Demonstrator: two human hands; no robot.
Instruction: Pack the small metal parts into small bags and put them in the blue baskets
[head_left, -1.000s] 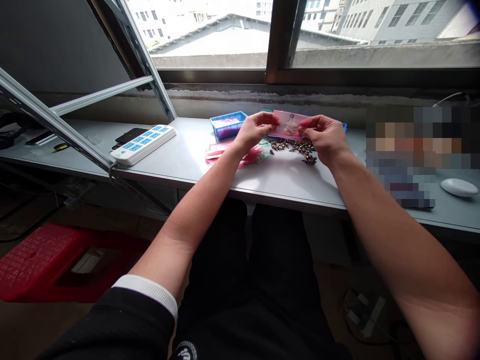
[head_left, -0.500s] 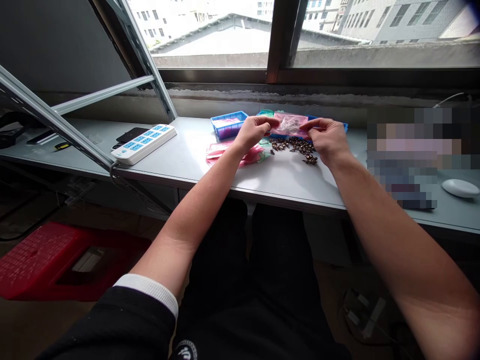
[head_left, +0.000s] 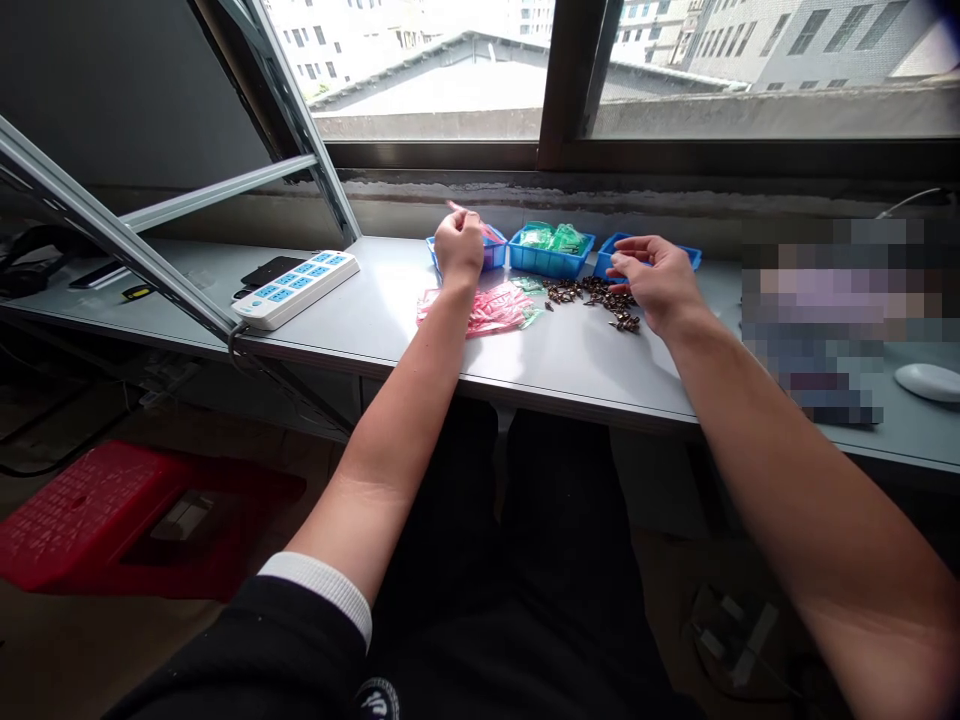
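My left hand (head_left: 459, 248) is closed over the left blue tray (head_left: 495, 256), its fingers pinched on a pink plastic bag (head_left: 490, 234), mostly hidden behind the hand. My right hand (head_left: 654, 282) hovers before the right blue tray (head_left: 686, 258), fingers slightly apart with nothing between them. Below it, a heap of small dark bronze-coloured metal pieces (head_left: 600, 293) lies on the table. Pink plastic bags (head_left: 499, 308) are piled near my left wrist. Green plastic bags (head_left: 555, 238) fill the middle blue tray (head_left: 551, 264).
A white power strip (head_left: 300, 290) sits on the table (head_left: 375, 330) to the left, beside a metal frame (head_left: 300, 110). A white mouse (head_left: 928, 382) is at far right, near a blurred-out area. A red plastic stool (head_left: 90, 510) stands on the floor at left.
My left hand has moved left with the pink bag, from between my hands to above the left tray. My right hand has let go of the bag. The middle tray's green bags now show.
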